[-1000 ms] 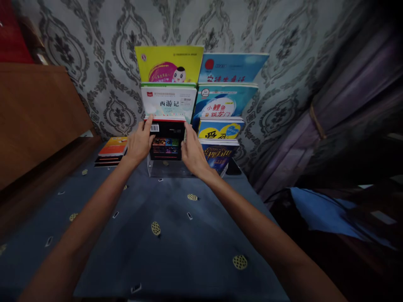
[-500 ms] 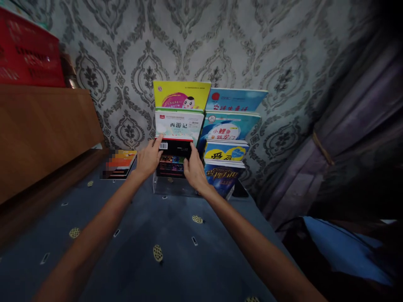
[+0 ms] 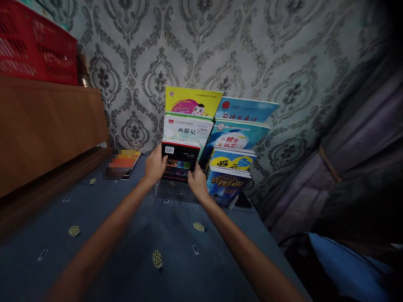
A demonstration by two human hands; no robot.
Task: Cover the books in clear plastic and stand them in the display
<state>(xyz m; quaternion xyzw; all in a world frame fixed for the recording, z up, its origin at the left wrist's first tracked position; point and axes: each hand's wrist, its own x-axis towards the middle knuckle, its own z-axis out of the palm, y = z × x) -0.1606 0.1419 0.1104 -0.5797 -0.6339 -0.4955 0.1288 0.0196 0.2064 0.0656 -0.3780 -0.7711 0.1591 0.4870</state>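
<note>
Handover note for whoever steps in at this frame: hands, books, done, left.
Left hand: grips the left edge of the black book.
Right hand: on the book's lower right corner.
Black book: upright, back cover out, at the front left tier of the clear stand.
Done: seven other books shown in the tiers.
Left: black book not released; orange stack lies on the table.

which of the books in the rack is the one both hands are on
The black book with the barcode, low in the left column. Left hand and right hand grip its sides; the other, brightly coloured books are untouched.
</note>
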